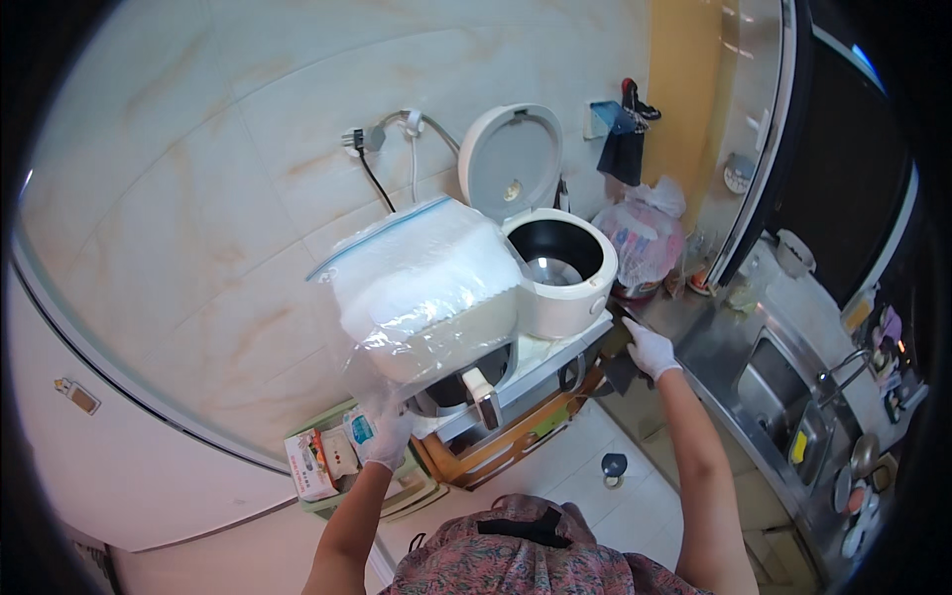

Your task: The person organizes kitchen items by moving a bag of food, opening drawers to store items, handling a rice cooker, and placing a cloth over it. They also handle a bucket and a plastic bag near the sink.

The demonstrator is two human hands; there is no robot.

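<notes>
My left hand, in a thin white glove, is at the lower left corner of a large clear zip bag. Whether its fingers grip the plastic cannot be told. The bag lies over a white air fryer whose handle sticks out in front. Beside it stands a white rice cooker with its lid raised and its dark inner pot showing. My right hand, also gloved, reaches towards the corner between the shelf and the steel counter, fingers extended, holding nothing visible.
A steel counter with a sink runs along the right. A pink item in a plastic bag stands behind the cooker. At lower left, a green-rimmed bin holds boxes and packets. A plug and cables hang on the tiled wall.
</notes>
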